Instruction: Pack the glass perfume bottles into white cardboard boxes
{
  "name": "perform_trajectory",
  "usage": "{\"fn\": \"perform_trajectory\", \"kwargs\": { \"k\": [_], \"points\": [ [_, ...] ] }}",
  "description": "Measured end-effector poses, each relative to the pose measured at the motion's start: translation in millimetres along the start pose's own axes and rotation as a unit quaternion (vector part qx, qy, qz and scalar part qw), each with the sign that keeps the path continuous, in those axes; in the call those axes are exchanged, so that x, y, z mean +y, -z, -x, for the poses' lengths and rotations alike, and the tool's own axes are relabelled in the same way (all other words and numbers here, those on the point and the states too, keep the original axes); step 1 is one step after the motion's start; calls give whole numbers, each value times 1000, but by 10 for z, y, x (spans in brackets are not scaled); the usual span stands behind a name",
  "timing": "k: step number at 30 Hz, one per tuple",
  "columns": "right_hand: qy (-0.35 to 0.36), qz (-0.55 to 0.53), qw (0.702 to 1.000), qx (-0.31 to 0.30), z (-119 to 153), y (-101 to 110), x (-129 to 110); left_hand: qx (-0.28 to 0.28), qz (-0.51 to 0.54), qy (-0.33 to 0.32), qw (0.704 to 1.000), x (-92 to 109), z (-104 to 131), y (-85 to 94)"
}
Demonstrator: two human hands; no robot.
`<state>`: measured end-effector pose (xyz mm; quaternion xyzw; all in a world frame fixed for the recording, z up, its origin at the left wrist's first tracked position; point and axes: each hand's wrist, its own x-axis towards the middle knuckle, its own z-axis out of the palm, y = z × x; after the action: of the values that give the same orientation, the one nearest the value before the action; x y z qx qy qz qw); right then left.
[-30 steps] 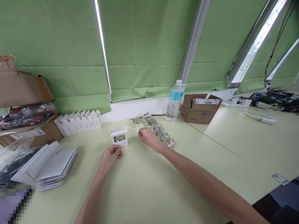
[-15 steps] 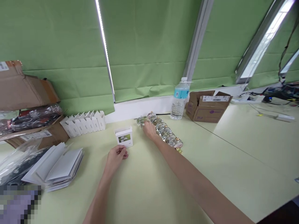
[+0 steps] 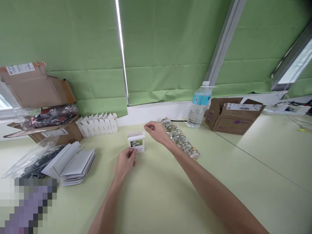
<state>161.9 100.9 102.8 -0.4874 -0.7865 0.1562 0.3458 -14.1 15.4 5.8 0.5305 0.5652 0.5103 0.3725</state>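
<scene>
A small white carton [image 3: 139, 148] with a green picture on its front stands upright on the table, its top open. My left hand [image 3: 125, 162] is closed, thumb and fingertips at the carton's lower front edge. Just right of the carton's open top is my right hand [image 3: 157, 131], raised, its fingers curled together and nothing showing in them. Behind the right wrist runs a row of shiny clear trinkets with gold-coloured parts [image 3: 181, 139]; their exact kind is too small to make out. What lies inside the carton is hidden.
Several similar white cartons [image 3: 99, 125] stand at the back left, beside stacked cardboard boxes [image 3: 52, 87]. Flattened white cartons [image 3: 79, 164] lie at the left, near a plastic bag [image 3: 39, 159]. A water bottle [image 3: 196, 112] and an open brown box [image 3: 231, 120] are at the back right.
My right hand has drawn away from the trinkets toward the carton's top. The trinket that lay at its fingertips no longer shows. The view has turned slightly left; my left hand stays by the carton.
</scene>
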Motion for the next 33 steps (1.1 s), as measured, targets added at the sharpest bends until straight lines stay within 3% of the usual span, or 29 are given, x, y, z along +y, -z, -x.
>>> {"fn": "perform_trajectory", "kwargs": {
  "k": [3,4,6,8,11,17,25,27,29,31,33],
  "points": [
    [41,-43,998,-24,143,107,-229,144,-37,-53,987,103,23,39],
    [46,-49,997,-46,196,123,-289,165,-27,-53,985,138,31,53],
    [50,-54,992,-99,293,120,-382,132,16,-22,991,192,50,73],
    [54,-52,987,-141,365,80,-441,44,51,23,998,212,64,81],
    [53,-29,988,-142,407,9,-468,-24,49,43,998,179,64,82],
    [18,11,997,-71,287,-2,-329,-8,39,-20,999,111,28,81],
    [81,-49,989,-113,142,100,-117,116,-26,-72,990,85,-9,59],
    [100,-71,982,-145,130,122,-91,83,-19,-80,993,97,4,63],
    [111,-93,975,-169,126,137,-80,10,-2,-79,997,125,25,62],
    [111,-102,973,-175,129,159,-88,-59,26,-74,995,154,41,56],
    [103,-93,974,-178,139,197,-105,-93,57,-68,992,169,42,50]
  ]
}}
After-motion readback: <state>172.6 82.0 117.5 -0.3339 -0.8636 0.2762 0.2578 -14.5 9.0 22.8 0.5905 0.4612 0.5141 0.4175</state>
